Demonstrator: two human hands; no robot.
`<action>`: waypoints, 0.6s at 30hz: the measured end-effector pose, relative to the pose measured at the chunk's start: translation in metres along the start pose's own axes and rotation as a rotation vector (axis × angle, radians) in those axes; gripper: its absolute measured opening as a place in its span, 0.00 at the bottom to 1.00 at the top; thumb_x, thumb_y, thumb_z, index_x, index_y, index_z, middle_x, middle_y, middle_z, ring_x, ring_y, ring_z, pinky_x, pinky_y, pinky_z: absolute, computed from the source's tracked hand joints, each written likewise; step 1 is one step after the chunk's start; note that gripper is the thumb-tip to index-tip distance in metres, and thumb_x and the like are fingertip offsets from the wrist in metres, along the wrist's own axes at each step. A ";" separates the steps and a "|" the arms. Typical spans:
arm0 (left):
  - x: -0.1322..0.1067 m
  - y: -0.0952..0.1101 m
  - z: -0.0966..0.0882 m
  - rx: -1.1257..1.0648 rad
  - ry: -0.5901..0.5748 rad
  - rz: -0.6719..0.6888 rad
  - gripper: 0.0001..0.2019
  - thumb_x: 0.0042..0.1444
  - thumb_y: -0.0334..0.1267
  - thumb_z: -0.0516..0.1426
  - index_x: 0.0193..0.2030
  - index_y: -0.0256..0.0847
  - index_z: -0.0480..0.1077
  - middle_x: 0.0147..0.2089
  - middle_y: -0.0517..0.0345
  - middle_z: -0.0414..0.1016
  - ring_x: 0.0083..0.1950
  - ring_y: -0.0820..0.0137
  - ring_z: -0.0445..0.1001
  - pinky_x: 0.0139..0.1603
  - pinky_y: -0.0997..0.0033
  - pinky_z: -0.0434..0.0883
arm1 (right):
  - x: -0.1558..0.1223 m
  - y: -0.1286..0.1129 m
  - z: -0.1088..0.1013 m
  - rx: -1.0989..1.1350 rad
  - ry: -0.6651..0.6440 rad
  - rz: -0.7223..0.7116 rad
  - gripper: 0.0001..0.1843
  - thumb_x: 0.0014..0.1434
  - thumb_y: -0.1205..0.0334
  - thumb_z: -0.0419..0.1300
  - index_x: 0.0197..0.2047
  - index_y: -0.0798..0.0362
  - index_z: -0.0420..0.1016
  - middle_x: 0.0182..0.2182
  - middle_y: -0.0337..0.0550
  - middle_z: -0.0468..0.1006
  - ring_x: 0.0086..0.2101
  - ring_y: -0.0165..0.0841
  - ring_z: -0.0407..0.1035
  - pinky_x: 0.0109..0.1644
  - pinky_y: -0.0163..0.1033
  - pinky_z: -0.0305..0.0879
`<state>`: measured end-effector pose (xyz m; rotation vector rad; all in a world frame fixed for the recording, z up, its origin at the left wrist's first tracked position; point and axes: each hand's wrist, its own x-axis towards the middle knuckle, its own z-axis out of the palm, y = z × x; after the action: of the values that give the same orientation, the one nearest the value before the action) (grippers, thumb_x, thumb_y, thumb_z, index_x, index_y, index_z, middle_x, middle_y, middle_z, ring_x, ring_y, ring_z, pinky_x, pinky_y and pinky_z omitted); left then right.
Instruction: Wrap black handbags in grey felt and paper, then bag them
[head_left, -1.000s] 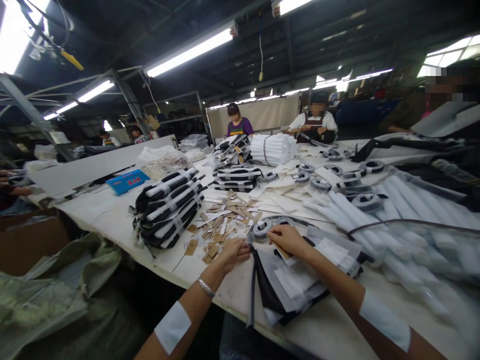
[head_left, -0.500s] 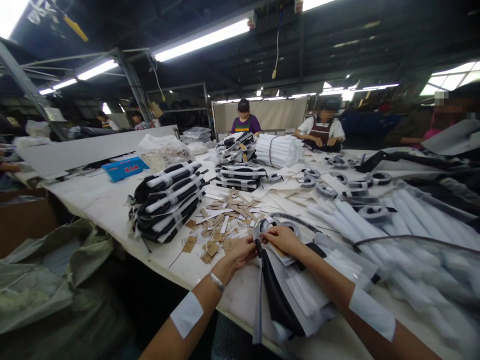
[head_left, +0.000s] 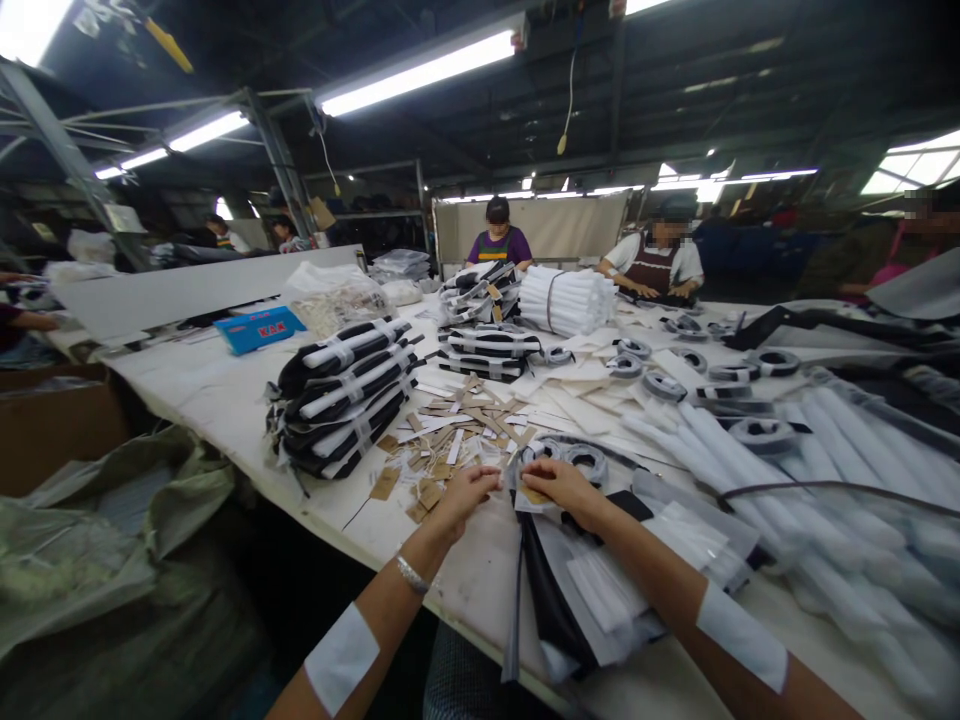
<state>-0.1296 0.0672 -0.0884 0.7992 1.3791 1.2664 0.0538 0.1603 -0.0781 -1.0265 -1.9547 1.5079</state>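
Observation:
My left hand (head_left: 463, 495) rests with curled fingers at the near edge of a scatter of brown and white paper tags (head_left: 444, 450); what it pinches, if anything, is hidden. My right hand (head_left: 561, 484) presses its closed fingers on a tag at the top of a stack of black and white fabric pieces (head_left: 585, 585) lying in front of me. Two grey tape rolls (head_left: 564, 458) sit just beyond the right hand.
A bundle of black-and-white strapped pieces (head_left: 341, 405) lies to the left on the white table (head_left: 210, 410). White tubes (head_left: 817, 470) and more rolls fill the right side. A blue box (head_left: 259, 328) is at the far left. Other people work across the table.
My left hand moved away from the fabric stack's edge to the loose tags. The right hand stayed on top of the stack. The view shifted slightly.

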 end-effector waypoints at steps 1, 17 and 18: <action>-0.004 0.001 -0.003 -0.035 0.013 0.006 0.12 0.63 0.42 0.60 0.48 0.36 0.72 0.47 0.53 0.76 0.47 0.65 0.76 0.49 0.56 0.74 | -0.001 0.001 0.002 0.053 -0.035 0.019 0.19 0.52 0.46 0.65 0.38 0.53 0.81 0.32 0.41 0.82 0.35 0.37 0.75 0.42 0.43 0.71; -0.023 -0.023 0.022 -0.477 0.059 0.163 0.34 0.44 0.39 0.71 0.60 0.42 0.70 0.51 0.49 0.78 0.37 0.71 0.78 0.47 0.65 0.74 | -0.018 -0.010 0.011 0.016 -0.112 -0.233 0.21 0.57 0.50 0.64 0.49 0.51 0.80 0.41 0.48 0.83 0.45 0.43 0.76 0.54 0.53 0.70; -0.023 -0.024 0.024 -0.480 0.060 0.168 0.35 0.44 0.40 0.72 0.60 0.43 0.70 0.52 0.48 0.78 0.38 0.70 0.78 0.48 0.64 0.74 | -0.016 -0.009 0.014 -0.020 -0.066 -0.253 0.17 0.57 0.50 0.63 0.45 0.50 0.82 0.41 0.48 0.82 0.45 0.44 0.75 0.54 0.53 0.69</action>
<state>-0.0976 0.0463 -0.1027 0.5522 1.0038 1.6796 0.0508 0.1382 -0.0721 -0.7126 -2.0598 1.3995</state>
